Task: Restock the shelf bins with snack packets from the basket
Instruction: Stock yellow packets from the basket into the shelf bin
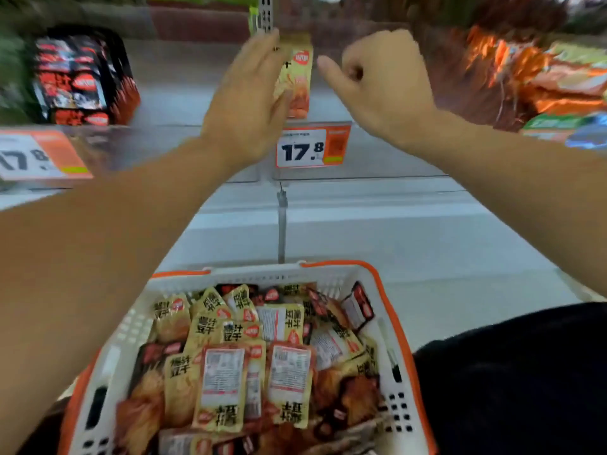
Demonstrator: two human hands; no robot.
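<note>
A white basket with orange trim (389,311) sits low in front of me, filled with several yellow and dark red snack packets (223,382). Up in the middle shelf bin, a yellow packet (297,80) stands upright. My left hand (249,103) presses flat against the packet's left side with straight fingers. My right hand (384,83) hovers just to the right of the packet, fingers curled into the palm and thumb pointing toward it, with nothing visible in it.
A price tag reading 17.8 (312,146) hangs on the clear bin front below the packet. Black and red packets (78,80) fill the left bin, above another price tag (36,156). Orange and green bags (542,70) pile up at the right. A perforated divider (265,14) rises behind my left hand.
</note>
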